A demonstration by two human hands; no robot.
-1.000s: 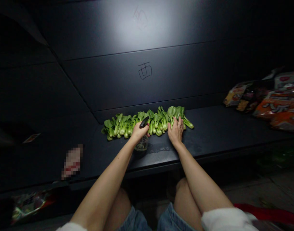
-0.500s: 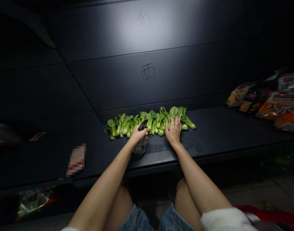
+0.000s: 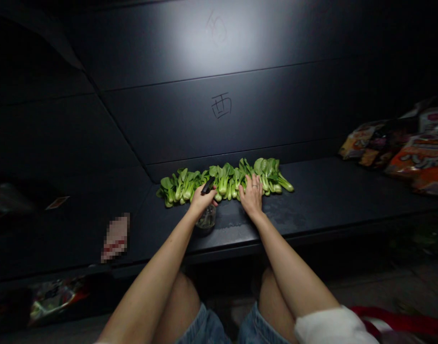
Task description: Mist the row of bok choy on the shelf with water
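A row of bok choy (image 3: 224,179) lies along the back of the dark shelf, leaves toward the back panel and pale stems toward me. My left hand (image 3: 201,200) is wrapped round the neck of a clear spray bottle (image 3: 206,219) with a black spray head (image 3: 208,186), held just in front of the row. Spread over the stems right of the middle, my right hand (image 3: 252,197) rests with its fingers apart, touching the bok choy and gripping nothing that I can see. A ring shows on one of its fingers.
The dark shelf (image 3: 304,205) has wet patches near its front edge. Several colourful packaged bags (image 3: 415,153) stand at the right. A small card (image 3: 57,203) and a blurred-out packet (image 3: 116,238) lie on the left. Below left is another shiny packet (image 3: 54,296).
My right hand has slid left along the row, from the right part toward the middle. My left hand, with the spray bottle, has shifted slightly left.
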